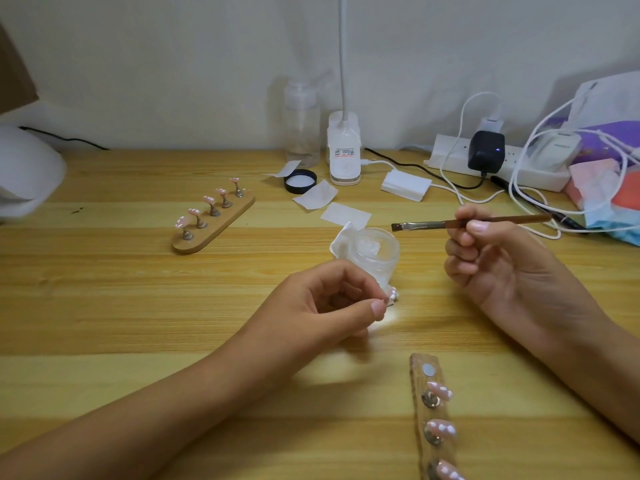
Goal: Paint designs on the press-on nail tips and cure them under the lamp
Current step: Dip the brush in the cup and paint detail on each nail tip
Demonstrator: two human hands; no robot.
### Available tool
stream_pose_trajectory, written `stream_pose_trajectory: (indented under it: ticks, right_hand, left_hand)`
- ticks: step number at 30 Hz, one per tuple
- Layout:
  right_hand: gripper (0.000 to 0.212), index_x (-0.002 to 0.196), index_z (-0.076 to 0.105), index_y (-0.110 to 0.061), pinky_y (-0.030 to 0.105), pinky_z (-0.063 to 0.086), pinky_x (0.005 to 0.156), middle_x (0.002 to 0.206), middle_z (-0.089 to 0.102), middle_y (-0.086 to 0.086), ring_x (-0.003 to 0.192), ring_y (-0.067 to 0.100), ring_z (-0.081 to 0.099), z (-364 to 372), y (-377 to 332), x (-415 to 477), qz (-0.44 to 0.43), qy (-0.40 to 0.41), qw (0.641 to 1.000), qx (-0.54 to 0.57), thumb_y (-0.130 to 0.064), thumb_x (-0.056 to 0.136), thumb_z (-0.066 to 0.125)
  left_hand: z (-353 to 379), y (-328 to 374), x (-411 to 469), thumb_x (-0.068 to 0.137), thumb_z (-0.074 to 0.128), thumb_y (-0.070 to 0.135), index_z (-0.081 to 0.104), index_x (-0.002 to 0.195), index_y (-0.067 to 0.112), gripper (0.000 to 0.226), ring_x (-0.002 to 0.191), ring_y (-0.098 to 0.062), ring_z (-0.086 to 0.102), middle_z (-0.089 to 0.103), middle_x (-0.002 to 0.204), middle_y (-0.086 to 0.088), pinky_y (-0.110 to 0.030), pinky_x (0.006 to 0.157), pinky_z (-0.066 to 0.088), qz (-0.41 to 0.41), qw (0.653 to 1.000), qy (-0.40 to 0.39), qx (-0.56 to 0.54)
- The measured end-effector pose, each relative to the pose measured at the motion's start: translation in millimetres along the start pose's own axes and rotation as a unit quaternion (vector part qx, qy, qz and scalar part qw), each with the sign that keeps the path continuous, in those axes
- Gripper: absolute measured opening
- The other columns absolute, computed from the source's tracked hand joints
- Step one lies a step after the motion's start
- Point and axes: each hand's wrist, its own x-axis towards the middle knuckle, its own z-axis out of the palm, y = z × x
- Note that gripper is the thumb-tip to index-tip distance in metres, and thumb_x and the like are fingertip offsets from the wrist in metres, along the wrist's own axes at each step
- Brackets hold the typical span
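Observation:
My left hand [332, 306] pinches a small pink nail tip [392, 296] on its stand between thumb and fingers, just in front of a small clear jar [375, 249]. A flat brown-handled brush [450, 223] lies level in the grip of my right hand [491, 258], its bristles pointing left above the jar. Near the front edge lies a wooden holder strip [427, 410] with pink nail tips and one bare magnet spot. At the left a second wooden holder [214, 216] carries several pink tips. The white curing lamp [24, 174] sits at the far left edge.
A black jar lid [300, 181], white paper wipes [315, 195], a clear bottle [302, 123] and a white desk lamp base [344, 150] stand at the back. A power strip [491, 161], tangled white cables [540, 195] and coloured packets [609, 181] crowd the right.

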Motion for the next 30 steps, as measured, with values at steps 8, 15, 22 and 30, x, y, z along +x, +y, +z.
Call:
stream_pose_trajectory:
  ticks: [8, 15, 22, 30]
  right_hand:
    - [0.019, 0.081, 0.077, -0.020, 0.016, 0.047, 0.056, 0.071, 0.055, -0.003, 0.063, 0.006, 0.052, -2.4, 1.3, 1.2, 0.013, -0.021, 1.000, -0.007, -0.016, 0.063, 0.072]
    - [0.019, 0.080, 0.074, -0.017, 0.019, 0.048, 0.055, 0.069, 0.053, -0.003, 0.061, 0.009, 0.052, -1.4, -1.2, -1.5, 0.054, -0.046, 0.997, 0.029, -0.028, 0.073, 0.060]
    - [0.016, 0.077, 0.061, -0.015, 0.021, 0.047, 0.053, 0.061, 0.049, 0.001, 0.055, 0.012, 0.049, -2.0, 2.7, -3.9, -0.023, -0.003, 0.998, -0.059, -0.020, 0.083, 0.047]
    - [0.012, 0.077, 0.054, -0.013, 0.021, 0.045, 0.052, 0.061, 0.054, 0.001, 0.054, 0.012, 0.049, -1.0, 4.7, -6.3, -0.060, -0.017, 0.994, -0.085, -0.015, 0.081, 0.042]
  left_hand:
    - [0.4, -0.3, 0.7, 0.082, 0.069, 0.016, 0.072, 0.083, 0.027, 0.011, 0.083, -0.013, 0.067, 0.073, 0.082, 0.003, -0.018, 0.069, 0.051, -0.007, 1.000, -0.006, -0.010]
    - [0.1, 2.5, -0.2, 0.083, 0.068, 0.015, 0.073, 0.085, 0.024, 0.010, 0.072, -0.007, 0.064, 0.074, 0.084, -0.003, -0.018, 0.069, 0.051, -0.005, 1.000, -0.012, -0.024]
    - [-0.1, 0.0, 0.7, 0.083, 0.071, 0.024, 0.072, 0.088, 0.030, 0.008, 0.084, -0.011, 0.066, 0.074, 0.087, -0.001, -0.021, 0.072, 0.051, -0.003, 1.000, -0.014, -0.009]
    - [-2.2, -2.9, 1.1, 0.081, 0.069, 0.032, 0.072, 0.089, 0.030, 0.009, 0.087, -0.013, 0.067, 0.073, 0.088, 0.003, -0.020, 0.073, 0.051, -0.002, 1.000, -0.017, 0.003]
